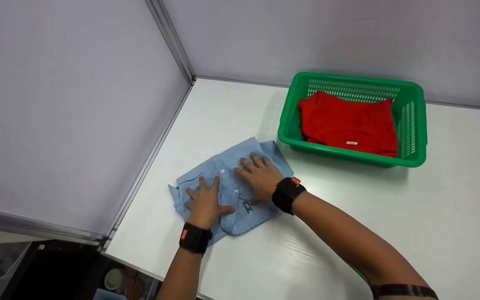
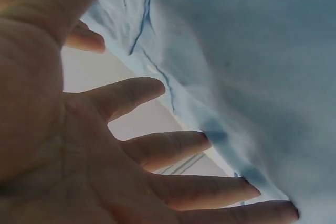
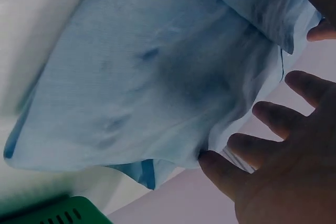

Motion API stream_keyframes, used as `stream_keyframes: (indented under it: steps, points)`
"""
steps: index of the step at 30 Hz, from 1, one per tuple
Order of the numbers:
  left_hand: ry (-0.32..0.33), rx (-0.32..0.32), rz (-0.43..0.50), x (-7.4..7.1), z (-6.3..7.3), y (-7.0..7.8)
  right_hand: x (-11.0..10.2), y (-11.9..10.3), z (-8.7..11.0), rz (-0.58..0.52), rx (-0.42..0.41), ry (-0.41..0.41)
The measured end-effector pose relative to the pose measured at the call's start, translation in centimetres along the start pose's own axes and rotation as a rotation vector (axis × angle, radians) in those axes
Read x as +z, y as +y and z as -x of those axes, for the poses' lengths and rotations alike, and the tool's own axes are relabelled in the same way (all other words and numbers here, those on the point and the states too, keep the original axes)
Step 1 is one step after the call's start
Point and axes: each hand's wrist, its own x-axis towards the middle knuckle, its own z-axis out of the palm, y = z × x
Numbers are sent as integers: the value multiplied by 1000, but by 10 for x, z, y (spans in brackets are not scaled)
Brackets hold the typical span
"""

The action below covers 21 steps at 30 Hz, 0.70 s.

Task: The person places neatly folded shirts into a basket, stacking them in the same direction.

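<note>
Two hands, the left hand and the right hand, lie with fingers spread on one blue shirt, pressing it and gripping nothing. That shirt sits just below the centre of the head view, slanted on one white desk. Two white buttons show between the hands (any others are covered or too small to tell), along with one dark tag beside the right thumb. Each wrist wears one black wristband; a third dark band crosses the right arm, cut off at the bottom right.

At the upper right stands one green basket, holding one red garment with one small pale label whose print is unreadable. Two pale wall panels meet at the upper left.

Part of the shirt is hidden under the palms, and its lower layers are hard to make out. Dark clutter at the lower left is cut off and unclear. In the right wrist view, only a corner of the basket enters at lower left; in the left wrist view, just a scrap of green at upper left.
</note>
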Motion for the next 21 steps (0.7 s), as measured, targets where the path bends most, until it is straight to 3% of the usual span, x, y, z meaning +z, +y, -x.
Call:
stream_keyframes:
  steps: [12,21]
  points:
    - [-114,-18,-26,-8,-6,0,-1,1,-5,-55,64,-164]
    - [-174,31,-57,-16,-15,-9,7,-8,-9,-159,119,-176]
